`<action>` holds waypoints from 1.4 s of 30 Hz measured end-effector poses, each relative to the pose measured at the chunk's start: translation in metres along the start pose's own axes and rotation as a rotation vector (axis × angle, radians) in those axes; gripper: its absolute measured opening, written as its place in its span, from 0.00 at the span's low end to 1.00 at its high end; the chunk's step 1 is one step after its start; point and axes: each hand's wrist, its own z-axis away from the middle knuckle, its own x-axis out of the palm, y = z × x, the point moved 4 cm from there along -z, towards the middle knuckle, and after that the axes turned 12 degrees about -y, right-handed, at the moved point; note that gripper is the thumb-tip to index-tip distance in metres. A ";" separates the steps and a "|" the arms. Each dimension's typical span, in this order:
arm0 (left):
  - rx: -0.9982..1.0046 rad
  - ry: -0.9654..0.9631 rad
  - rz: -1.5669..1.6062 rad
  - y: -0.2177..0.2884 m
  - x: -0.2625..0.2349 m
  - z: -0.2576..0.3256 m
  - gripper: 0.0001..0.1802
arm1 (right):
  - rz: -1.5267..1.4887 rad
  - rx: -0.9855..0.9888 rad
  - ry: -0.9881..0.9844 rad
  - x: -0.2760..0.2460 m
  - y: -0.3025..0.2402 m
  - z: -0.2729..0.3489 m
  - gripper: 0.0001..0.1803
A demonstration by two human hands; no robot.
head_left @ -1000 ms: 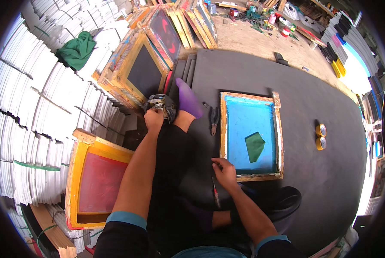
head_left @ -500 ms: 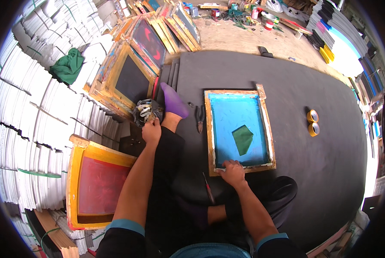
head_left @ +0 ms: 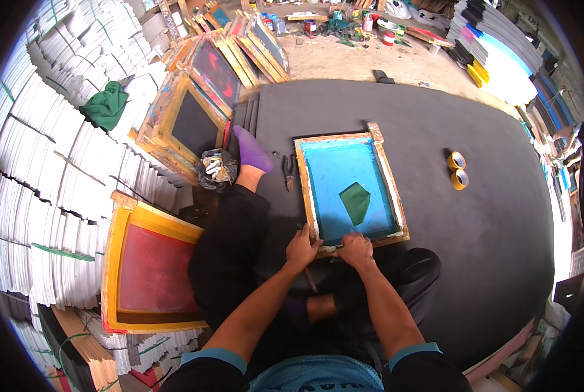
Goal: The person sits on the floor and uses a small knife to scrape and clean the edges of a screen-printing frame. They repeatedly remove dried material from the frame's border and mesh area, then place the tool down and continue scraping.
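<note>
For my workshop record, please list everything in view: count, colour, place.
Wooden frame: 1, blue screen, on mat
Cloth piece: 1, green, inside frame
Pliers: 1, dark, left of frame
Tape rolls: 2, yellow, right
Tool handle: 1, reddish, below frame
Plastic bag: 1, black, left
Tilted frame: 1, yellow-red, left
Leaning frames: several, mixed, upper left
Stacks: many, white, left
Cloth bundle: 1, green, on stacks
Mat: 1 large, grey, centre
Cans: several, mixed, top
Sheets: many, mixed, upper right
Feet: 2, purple-socked, one beside bag
Left hand, right hand: 2, bare, frame's near edge
</note>
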 end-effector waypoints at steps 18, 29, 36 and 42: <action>-0.113 -0.083 -0.068 0.004 -0.021 -0.007 0.39 | 0.317 -0.049 0.059 0.053 0.008 0.027 0.10; -0.096 -0.051 -0.037 -0.007 -0.011 -0.017 0.40 | 0.302 -0.133 0.157 0.061 0.009 0.030 0.11; -0.076 -0.018 -0.022 0.003 -0.016 -0.009 0.36 | 0.234 -0.429 0.217 0.032 -0.004 0.047 0.13; -0.075 -0.066 0.003 -0.007 -0.012 -0.009 0.36 | -0.392 -0.434 0.464 -0.047 -0.026 0.058 0.13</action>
